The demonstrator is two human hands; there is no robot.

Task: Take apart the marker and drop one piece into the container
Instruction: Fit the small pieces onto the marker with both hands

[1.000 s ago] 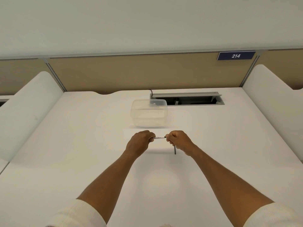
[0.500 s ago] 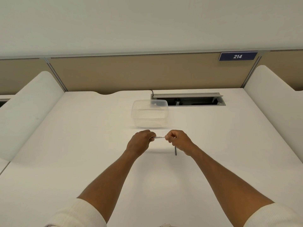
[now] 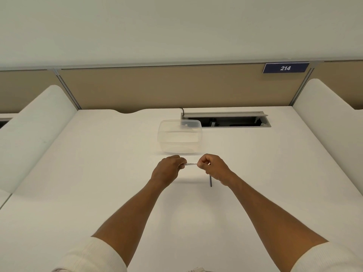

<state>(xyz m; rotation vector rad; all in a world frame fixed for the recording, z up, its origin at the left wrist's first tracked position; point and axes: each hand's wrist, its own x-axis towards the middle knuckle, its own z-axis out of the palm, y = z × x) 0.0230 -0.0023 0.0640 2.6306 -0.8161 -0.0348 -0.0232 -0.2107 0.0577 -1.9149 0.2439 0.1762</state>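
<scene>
A thin white marker (image 3: 190, 164) with small black print is held level above the white desk, between both fists. My left hand (image 3: 168, 171) grips its left end and my right hand (image 3: 213, 168) grips its right end; both ends are hidden in the fingers. A clear plastic container (image 3: 180, 136), open and with nothing in it, stands on the desk just beyond the hands. A thin dark stick (image 3: 210, 181) lies on the desk under my right wrist, partly covered.
An open cable tray (image 3: 227, 120) is sunk into the desk behind and right of the container. White side dividers (image 3: 33, 132) flank the desk on both sides. A tan partition with a "214" sign (image 3: 285, 68) closes the back.
The hands stay on the marker in nearly the same place. My right hand has shifted slightly, and a bit more of the white barrel shows between the fists.
</scene>
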